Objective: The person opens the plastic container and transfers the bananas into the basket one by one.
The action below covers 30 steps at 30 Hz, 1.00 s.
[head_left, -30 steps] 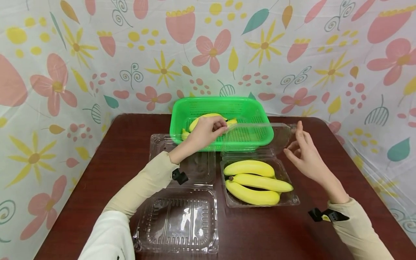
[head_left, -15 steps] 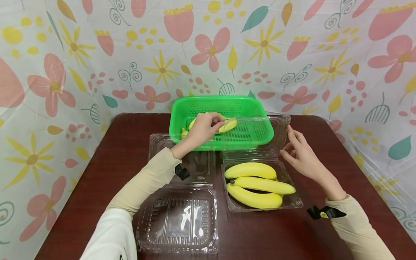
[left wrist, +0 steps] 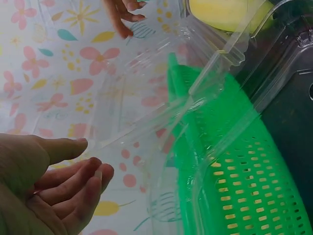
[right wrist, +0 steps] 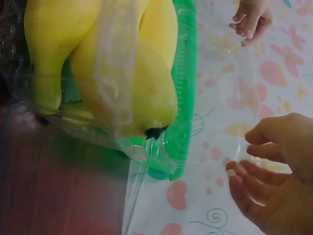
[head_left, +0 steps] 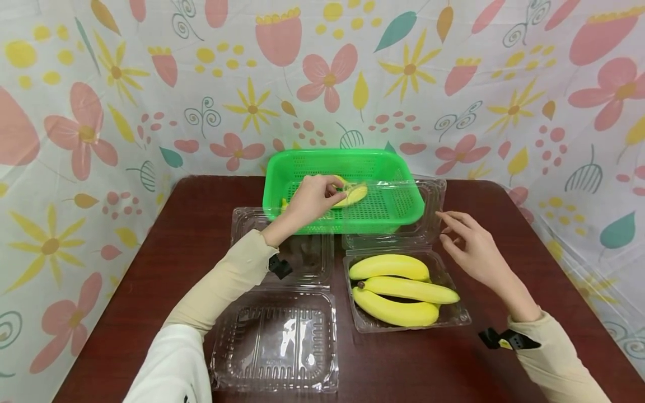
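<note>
My left hand (head_left: 312,198) is at the upper left corner of the raised lid (head_left: 430,212) of a transparent plastic clamshell box. In the left wrist view its thumb and fingers (left wrist: 73,196) are loosely bent, with a gap between them near the lid corner. Beside the lid's right edge is my right hand (head_left: 471,246), its fingers spread and relaxed, fingertips right at that edge. Several yellow bananas (head_left: 395,310) lie side by side in the box's base (head_left: 458,321). The right wrist view shows one banana's dark tip (right wrist: 156,132) up close.
A green perforated basket (head_left: 413,215) stands behind the box, with bananas (head_left: 355,195) in it, partly behind my left hand. Another transparent clamshell box (head_left: 274,350) lies unfolded at left front. The dark red table (head_left: 403,369) meets a flower-patterned curtain (head_left: 327,112).
The lid has tipped back toward the basket. My right hand first followed it left, then drew slightly back from its edge. My left hand shifted a little left with the lid corner.
</note>
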Available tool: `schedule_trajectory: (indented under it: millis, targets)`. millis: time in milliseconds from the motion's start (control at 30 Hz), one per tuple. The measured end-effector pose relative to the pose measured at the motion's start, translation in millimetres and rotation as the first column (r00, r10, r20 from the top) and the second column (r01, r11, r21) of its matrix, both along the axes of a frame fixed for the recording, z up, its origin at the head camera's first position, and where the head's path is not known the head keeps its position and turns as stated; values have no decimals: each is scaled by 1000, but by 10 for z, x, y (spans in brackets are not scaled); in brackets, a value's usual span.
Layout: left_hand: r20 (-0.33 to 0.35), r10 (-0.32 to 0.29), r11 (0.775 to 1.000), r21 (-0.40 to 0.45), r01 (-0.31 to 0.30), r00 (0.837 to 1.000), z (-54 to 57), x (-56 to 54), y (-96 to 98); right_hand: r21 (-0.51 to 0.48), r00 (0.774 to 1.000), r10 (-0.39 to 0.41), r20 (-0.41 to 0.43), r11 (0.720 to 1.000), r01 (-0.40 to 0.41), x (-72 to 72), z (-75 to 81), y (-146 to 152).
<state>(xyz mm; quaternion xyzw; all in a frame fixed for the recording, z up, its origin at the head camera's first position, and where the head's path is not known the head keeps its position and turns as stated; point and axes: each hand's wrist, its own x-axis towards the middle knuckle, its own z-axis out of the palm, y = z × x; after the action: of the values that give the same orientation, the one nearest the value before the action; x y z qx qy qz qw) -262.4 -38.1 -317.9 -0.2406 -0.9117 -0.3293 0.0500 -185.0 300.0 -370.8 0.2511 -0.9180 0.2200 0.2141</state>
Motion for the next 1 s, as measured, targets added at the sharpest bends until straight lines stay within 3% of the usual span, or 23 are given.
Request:
schedule_trajectory:
  millis: [133, 300, 533, 667, 767, 900, 1000]
  targets:
    - [2, 3, 1000, 13, -3, 1000, 46, 38, -87, 1, 1000, 16, 6, 1000, -16, 37, 12, -25]
    - [-4, 19, 1000, 3, -19, 1000, 118, 36, -255, 51, 985, 112, 132, 992, -119, 68, 5, -72]
    - [99, 9, 1000, 28, -12, 995, 224, -25, -598, 113, 910, 209, 359, 958, -265, 104, -13, -176]
    - [166, 28, 999, 41, -35, 986, 282, -111, -842, 181, 883, 211, 419, 934, -308, 130, -22, -241]
    - [257, 43, 992, 104, -72, 965, 280, -221, -1038, 203, 885, 214, 414, 926, -319, 152, -27, -265]
    - [388, 76, 966, 201, -165, 919, 232, -369, -1273, 217, 897, 208, 390, 926, -309, 164, -47, -274]
    - [448, 88, 955, 215, -202, 890, 175, -453, -1394, 219, 899, 201, 389, 928, -301, 158, -73, -274]
